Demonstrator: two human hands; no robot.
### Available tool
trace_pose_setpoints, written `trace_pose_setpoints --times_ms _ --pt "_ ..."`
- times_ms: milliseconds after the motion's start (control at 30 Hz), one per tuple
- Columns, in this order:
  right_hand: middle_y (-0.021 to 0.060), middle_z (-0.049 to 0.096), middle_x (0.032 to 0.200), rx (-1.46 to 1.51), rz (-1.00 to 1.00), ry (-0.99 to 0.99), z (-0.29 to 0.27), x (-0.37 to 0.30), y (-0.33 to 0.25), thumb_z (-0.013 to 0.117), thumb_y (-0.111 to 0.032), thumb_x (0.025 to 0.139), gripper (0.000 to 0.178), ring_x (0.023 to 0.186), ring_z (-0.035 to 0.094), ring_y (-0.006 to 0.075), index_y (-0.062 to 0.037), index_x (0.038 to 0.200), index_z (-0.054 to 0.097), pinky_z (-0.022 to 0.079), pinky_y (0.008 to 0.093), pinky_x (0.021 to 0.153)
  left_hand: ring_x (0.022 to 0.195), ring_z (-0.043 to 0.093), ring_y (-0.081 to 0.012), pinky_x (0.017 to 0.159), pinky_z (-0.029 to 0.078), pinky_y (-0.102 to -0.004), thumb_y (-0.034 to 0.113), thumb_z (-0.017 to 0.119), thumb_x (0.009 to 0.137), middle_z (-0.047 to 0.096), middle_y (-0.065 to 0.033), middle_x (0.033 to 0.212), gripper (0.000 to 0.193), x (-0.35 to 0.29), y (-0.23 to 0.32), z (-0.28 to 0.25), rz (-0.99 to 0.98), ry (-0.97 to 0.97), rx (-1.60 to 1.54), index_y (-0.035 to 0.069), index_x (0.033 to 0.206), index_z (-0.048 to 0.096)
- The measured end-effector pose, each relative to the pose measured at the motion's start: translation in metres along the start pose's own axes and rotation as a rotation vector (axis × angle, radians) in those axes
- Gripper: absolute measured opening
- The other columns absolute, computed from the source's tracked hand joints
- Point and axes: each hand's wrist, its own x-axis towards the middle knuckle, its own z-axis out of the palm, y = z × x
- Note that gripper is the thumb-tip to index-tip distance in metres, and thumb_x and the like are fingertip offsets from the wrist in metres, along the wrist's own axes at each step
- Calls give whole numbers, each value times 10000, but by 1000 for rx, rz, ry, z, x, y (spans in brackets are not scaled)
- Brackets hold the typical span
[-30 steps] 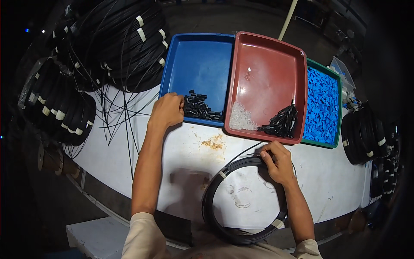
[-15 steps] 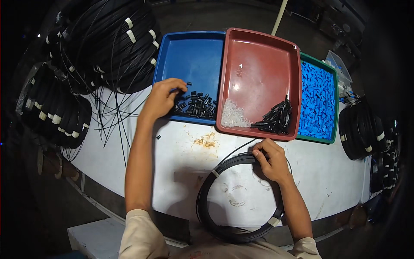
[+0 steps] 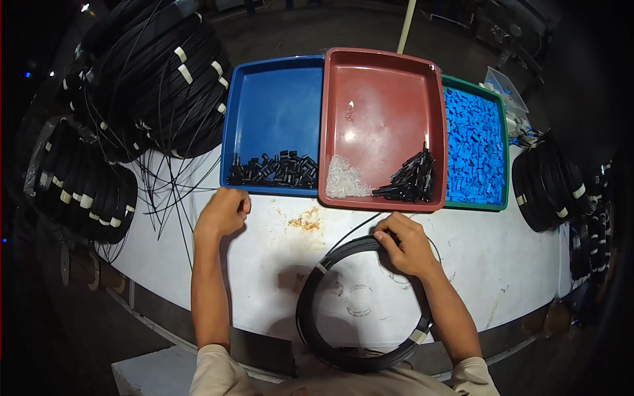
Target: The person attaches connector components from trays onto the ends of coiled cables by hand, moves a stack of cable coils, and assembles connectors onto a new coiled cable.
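My left hand (image 3: 224, 211) is closed, resting low over the white table just below the blue tray (image 3: 274, 105); its fingertips are turned down, so whatever they hold is hidden. Short black sleeve-like pieces (image 3: 281, 170) lie heaped along the near side of that tray. My right hand (image 3: 404, 243) grips the upper right of a coil of black cable (image 3: 306, 310), thumb and fingers pinched around the strands. White tape (image 3: 418, 336) binds the coil, which lies partly on the table and overhangs its near edge. One loose cable end sticks up toward the red tray.
The red tray (image 3: 383, 86) holds clear small pieces (image 3: 347, 178) and black slim pieces (image 3: 409, 177). Blue pieces (image 3: 474, 145) fill the green tray (image 3: 506, 158). Large black cable coils (image 3: 152, 79) are stacked at left, with stray strands over the table; more coils (image 3: 548, 188) stand at right.
My left hand has come out of the blue tray, down to the table where a small black piece lay, and its fingers have closed. My right hand stays on the coil.
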Motion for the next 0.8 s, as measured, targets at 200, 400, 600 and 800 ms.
trace_pose_setpoints --times_ms 200,400,600,800 --pt "138 640 847 -4 5 -3 -2 -1 -3 669 -101 907 80 769 640 326 -23 905 652 505 399 700 827 674 -330 738 521 -429 -68 656 766 707 -129 848 116 49 25 -2 240 292 63 26 815 704" --pt "134 643 847 4 34 -26 -1 -1 -2 665 -111 912 86 766 641 329 -26 906 656 506 403 701 999 647 -277 852 531 -424 77 779 754 718 -30 1037 128 70 29 6 404 295 267 79 882 778" --pt "132 641 844 14 38 -35 -3 0 -1 670 -105 908 78 761 641 323 -28 912 662 508 397 699 988 654 -281 856 518 -391 27 767 766 727 -53 1054 152 82 23 -9 336 514 337 68 911 783" --pt "128 641 842 16 19 -36 -3 1 0 676 -108 906 84 763 644 316 -25 907 663 509 390 691 938 662 -298 835 518 -404 33 776 758 736 -76 967 164 77 29 -10 334 370 175 62 920 781"
